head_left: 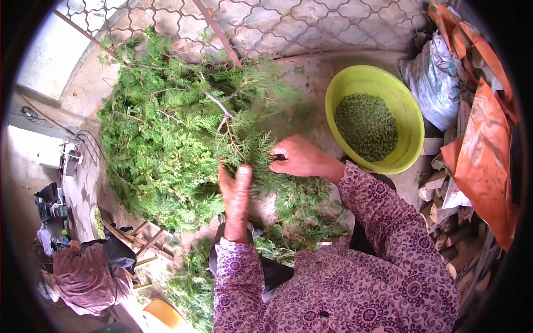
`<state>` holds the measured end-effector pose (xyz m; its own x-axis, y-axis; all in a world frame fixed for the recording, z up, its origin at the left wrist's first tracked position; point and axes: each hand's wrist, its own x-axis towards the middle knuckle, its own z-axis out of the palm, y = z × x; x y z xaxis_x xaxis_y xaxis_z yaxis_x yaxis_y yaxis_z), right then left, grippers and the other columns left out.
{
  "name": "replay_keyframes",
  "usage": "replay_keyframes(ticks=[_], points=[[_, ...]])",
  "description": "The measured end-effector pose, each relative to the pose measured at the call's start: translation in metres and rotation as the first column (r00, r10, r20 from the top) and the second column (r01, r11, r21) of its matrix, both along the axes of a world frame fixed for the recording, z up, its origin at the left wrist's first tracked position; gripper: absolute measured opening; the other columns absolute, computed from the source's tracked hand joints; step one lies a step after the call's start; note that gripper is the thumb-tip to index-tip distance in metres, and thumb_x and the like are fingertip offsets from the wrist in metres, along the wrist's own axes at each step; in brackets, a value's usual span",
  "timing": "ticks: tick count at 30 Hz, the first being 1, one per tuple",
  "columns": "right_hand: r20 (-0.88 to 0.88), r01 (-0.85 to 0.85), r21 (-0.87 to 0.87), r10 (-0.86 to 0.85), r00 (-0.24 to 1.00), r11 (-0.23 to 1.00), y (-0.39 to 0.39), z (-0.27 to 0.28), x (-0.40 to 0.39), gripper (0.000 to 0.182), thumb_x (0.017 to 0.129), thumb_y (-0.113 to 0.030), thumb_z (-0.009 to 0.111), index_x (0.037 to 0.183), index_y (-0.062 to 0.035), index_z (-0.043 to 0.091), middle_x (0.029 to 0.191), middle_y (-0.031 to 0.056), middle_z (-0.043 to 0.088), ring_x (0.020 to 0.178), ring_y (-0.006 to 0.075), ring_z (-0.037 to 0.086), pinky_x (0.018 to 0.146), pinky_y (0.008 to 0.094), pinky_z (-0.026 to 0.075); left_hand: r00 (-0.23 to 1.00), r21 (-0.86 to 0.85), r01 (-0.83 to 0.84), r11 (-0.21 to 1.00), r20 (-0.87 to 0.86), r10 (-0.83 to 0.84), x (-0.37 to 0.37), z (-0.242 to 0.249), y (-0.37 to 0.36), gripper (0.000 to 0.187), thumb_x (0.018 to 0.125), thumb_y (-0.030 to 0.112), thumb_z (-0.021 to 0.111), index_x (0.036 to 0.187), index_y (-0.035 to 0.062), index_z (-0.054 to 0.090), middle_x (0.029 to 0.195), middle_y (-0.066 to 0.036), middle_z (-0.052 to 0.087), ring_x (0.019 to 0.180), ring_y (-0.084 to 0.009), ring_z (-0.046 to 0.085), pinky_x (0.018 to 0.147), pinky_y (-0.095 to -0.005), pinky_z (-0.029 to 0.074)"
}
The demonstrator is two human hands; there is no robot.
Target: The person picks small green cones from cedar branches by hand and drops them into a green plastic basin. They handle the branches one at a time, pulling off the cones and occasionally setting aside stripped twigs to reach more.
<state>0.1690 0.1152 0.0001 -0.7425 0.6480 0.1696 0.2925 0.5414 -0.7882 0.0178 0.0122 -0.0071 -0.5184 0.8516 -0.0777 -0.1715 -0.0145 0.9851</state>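
A large heap of cut evergreen branches (161, 133) with flat, scaly green sprays lies in front of me. My right hand (300, 157) pinches the stem end of a small evergreen sprig (263, 150) between thumb and fingers. My left hand (236, 194) is upright at the heap's near edge, thumb and fingers apart, close to a bare forked branch (226, 114). Its fingertips are partly hidden by foliage, and no firm grip shows. Right of the heap, a yellow-green basin (411, 130) holds many small round green cones (366, 125).
A wire-mesh grille (311, 28) runs along the far side. White sacks (436, 83), an orange sheet (483, 166) and cut firewood (458, 250) crowd the right. Another person (83, 272) sits lower left by a yellow container (164, 314). Loose sprays (191, 277) litter the floor.
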Motion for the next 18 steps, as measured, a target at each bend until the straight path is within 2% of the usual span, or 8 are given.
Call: replay_keyframes(ticks=[2,4,5,8,9,11,14,18], points=[[0.004,-0.003,-0.016,0.003,1.000,1.000,-0.006,-0.003,-0.006,0.023,0.068,-0.020,0.061,0.063,0.0004,0.052,0.056,0.0187,0.048,0.047,0.0295,0.049,0.046,0.0382,0.037,0.991,0.011,0.121,0.993,0.055,-0.121,0.008,-0.016,0.003,0.085,0.066,0.034,0.074,0.123,-0.0102,0.029,0.119,-0.019,0.043,0.109,-0.0226,0.042,0.096,-0.0337,0.031],[0.006,-0.003,-0.032,0.003,1.000,0.999,-0.013,-0.007,-0.015,0.022,0.067,-0.020,0.060,0.064,0.0005,0.054,0.059,0.0199,0.051,0.050,0.0328,0.053,0.048,0.0388,0.040,0.940,-0.057,0.242,0.969,0.262,-0.220,0.008,-0.022,0.004,0.077,0.064,0.031,0.076,0.117,-0.0103,0.038,0.111,-0.017,0.050,0.101,-0.0213,0.048,0.092,-0.0334,0.035],[0.026,-0.047,-0.026,0.047,0.999,0.999,-0.017,-0.010,-0.020,0.021,0.067,-0.019,0.060,0.064,0.0006,0.054,0.060,0.0197,0.052,0.053,0.0333,0.054,0.050,0.0389,0.042,0.931,-0.167,0.231,0.958,0.324,-0.168,0.009,-0.023,0.005,0.064,0.065,0.028,0.076,0.108,-0.0088,0.046,0.101,-0.013,0.056,0.090,-0.0203,0.054,0.085,-0.0330,0.042],[0.077,-0.106,-0.044,0.110,0.991,0.993,-0.015,-0.013,-0.023,0.019,0.066,-0.018,0.059,0.067,0.0001,0.055,0.063,0.0191,0.055,0.058,0.0345,0.056,0.052,0.0397,0.043,0.854,-0.183,0.301,0.936,0.489,-0.178,0.007,-0.013,0.008,0.052,0.069,0.034,0.072,0.103,-0.0009,0.053,0.101,-0.009,0.057,0.090,-0.0192,0.055,0.083,-0.0321,0.042],[0.058,-0.110,-0.040,0.112,0.992,0.993,-0.014,-0.014,-0.023,0.018,0.066,-0.017,0.059,0.071,-0.0007,0.054,0.065,0.0192,0.056,0.059,0.0345,0.056,0.052,0.0398,0.043,0.850,-0.169,0.284,0.944,0.500,-0.166,0.010,-0.009,0.009,0.040,0.072,0.034,0.069,0.094,0.0029,0.059,0.093,-0.007,0.060,0.087,-0.0174,0.056,0.080,-0.0324,0.043],[0.040,-0.118,-0.037,0.119,0.992,0.992,-0.014,-0.017,-0.023,0.019,0.066,-0.017,0.059,0.075,-0.0014,0.054,0.067,0.0194,0.056,0.060,0.0345,0.056,0.052,0.0398,0.043,0.846,-0.181,0.257,0.949,0.518,-0.130,0.011,-0.016,0.009,0.039,0.074,0.034,0.067,0.095,0.0031,0.058,0.091,-0.007,0.060,0.086,-0.0168,0.056,0.080,-0.0317,0.043],[0.061,-0.138,0.000,0.138,0.989,0.990,-0.015,-0.019,-0.025,0.024,0.066,-0.015,0.061,0.083,-0.0013,0.051,0.066,0.0177,0.056,0.057,0.0309,0.056,0.051,0.0376,0.043,0.809,-0.181,0.198,0.963,0.585,-0.056,0.007,-0.033,0.011,0.035,0.078,0.029,0.062,0.098,0.0003,0.056,0.089,-0.009,0.060,0.081,-0.0175,0.058,0.074,-0.0319,0.047],[-0.042,-0.062,-0.240,0.053,0.998,0.969,-0.015,0.001,-0.024,0.036,0.069,-0.017,0.065,0.097,0.0000,0.052,0.066,0.0096,0.056,0.056,0.0174,0.055,0.051,0.0303,0.043,0.668,-0.178,0.161,0.971,0.744,0.025,-0.004,-0.037,0.014,0.027,0.084,0.017,0.051,0.102,-0.0026,0.053,0.089,-0.012,0.060,0.078,-0.0205,0.060,0.068,-0.0339,0.051]])
